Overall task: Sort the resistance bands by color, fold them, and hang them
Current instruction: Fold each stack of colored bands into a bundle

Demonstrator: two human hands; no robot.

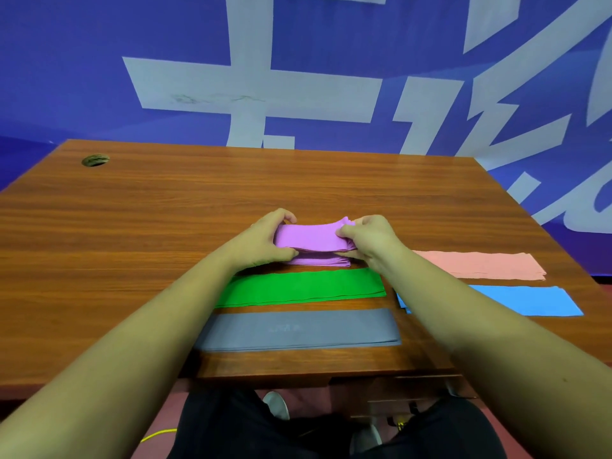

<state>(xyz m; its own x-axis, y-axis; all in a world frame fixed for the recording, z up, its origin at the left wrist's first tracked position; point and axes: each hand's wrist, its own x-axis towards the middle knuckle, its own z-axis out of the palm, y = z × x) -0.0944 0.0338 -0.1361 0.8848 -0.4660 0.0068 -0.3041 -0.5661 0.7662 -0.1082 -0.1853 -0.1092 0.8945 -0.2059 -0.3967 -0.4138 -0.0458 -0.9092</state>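
Observation:
A folded stack of purple resistance bands (311,238) lies at the middle of the wooden table (165,226). My left hand (265,241) grips its left end, fingers curled over the top and thumb underneath. At the stack's right end, my right hand (367,238) pinches the upper layers and lifts them slightly. Nearer to me lie a flat green band (301,288) and a grey band (298,329). A pink band (480,265) and a blue band (533,301) lie flat to the right.
A round cable hole (95,160) sits at the table's far left corner. A blue wall with large white lettering (251,91) rises behind the table. My dark-trousered legs (231,429) and a yellow cable (159,434) show below the near edge.

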